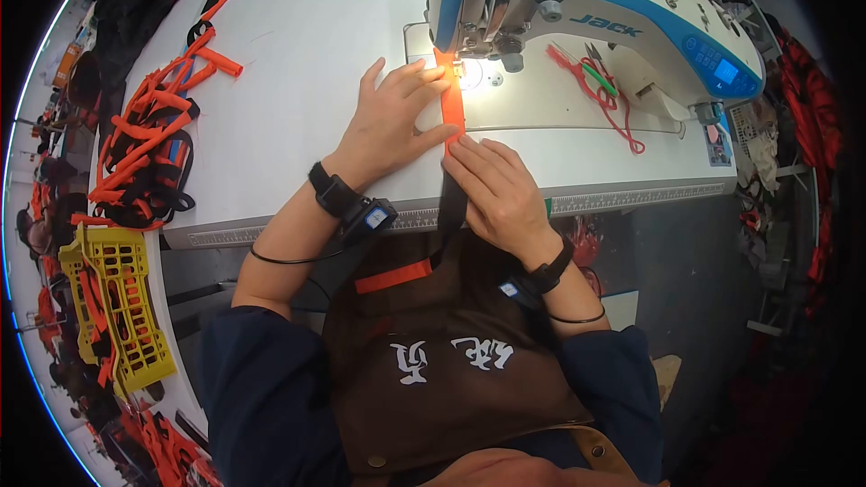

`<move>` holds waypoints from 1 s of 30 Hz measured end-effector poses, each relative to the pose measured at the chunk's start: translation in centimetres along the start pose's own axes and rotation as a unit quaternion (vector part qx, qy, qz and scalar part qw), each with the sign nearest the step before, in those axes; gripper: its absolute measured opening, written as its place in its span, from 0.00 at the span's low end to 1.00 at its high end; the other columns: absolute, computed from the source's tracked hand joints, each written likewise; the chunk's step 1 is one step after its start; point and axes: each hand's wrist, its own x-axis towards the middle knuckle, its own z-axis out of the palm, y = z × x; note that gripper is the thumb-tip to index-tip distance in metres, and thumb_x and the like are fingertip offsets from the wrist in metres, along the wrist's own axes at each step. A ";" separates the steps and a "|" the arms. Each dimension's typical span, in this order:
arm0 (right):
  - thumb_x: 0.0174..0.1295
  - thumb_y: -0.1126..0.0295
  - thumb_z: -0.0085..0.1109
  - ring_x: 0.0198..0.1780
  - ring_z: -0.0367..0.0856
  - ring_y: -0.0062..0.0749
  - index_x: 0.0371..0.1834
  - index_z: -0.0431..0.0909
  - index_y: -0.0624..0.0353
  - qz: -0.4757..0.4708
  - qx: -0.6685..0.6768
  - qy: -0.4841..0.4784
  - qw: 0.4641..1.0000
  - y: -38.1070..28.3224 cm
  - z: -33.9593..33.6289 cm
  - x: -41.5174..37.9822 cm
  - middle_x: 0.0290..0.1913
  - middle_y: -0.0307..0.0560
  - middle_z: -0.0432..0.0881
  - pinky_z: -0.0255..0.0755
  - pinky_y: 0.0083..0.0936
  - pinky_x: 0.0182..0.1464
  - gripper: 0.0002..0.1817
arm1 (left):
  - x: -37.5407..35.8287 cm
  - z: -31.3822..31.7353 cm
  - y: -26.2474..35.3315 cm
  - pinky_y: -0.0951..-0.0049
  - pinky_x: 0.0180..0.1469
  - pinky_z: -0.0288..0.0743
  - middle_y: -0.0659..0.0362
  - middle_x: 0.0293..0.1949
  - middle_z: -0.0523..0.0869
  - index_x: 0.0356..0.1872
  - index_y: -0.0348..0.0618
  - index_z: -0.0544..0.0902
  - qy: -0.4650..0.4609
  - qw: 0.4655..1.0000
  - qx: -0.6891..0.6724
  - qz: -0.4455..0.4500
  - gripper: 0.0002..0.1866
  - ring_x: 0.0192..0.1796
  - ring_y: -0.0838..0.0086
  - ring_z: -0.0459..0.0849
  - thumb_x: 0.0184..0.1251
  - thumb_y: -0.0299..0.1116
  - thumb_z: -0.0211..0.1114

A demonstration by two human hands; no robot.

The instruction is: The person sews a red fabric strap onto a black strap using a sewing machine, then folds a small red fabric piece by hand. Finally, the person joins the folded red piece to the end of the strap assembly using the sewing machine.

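Note:
An orange and black webbing strap (453, 108) runs from under the sewing machine's (577, 13) needle area toward me. Its black part drops over the table's front edge, and an orange end piece (394, 277) lies on my apron. My left hand (397, 117) rests flat with fingers spread, its fingertips and thumb touching the strap's left edge close to the presser foot. Nearer the table edge, my right hand (501, 189) has its fingers together on the strap, where the orange meets the black; its thumb is mostly hidden.
Green-handled thread snips (600, 79) and a red cord (622, 117) lie under the machine arm. Several orange and black straps (144, 144) are piled at the table's left. Below them hangs a yellow plastic basket (126, 307). A ruler strip (631, 200) lines the front edge.

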 end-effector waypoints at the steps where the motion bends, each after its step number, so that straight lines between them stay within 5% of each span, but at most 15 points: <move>1: 0.55 0.77 0.67 0.74 0.82 0.50 0.66 0.85 0.66 -0.001 0.000 0.001 1.000 0.0 0.0 0.0 0.67 0.56 0.86 0.73 0.50 0.78 0.30 | 0.0 0.1 0.0 0.38 0.86 0.48 0.53 0.72 0.85 0.73 0.47 0.83 0.001 1.000 -0.002 -0.001 0.33 0.84 0.59 0.72 0.74 0.55 0.75; 30: 0.60 0.75 0.69 0.75 0.79 0.55 0.65 0.85 0.65 0.025 0.000 -0.028 0.999 -0.3 -0.4 0.7 0.71 0.61 0.82 0.69 0.52 0.82 0.27 | 0.0 0.3 -0.3 0.39 0.87 0.47 0.54 0.71 0.85 0.73 0.45 0.83 0.008 1.000 -0.003 -0.005 0.32 0.84 0.59 0.72 0.76 0.53 0.74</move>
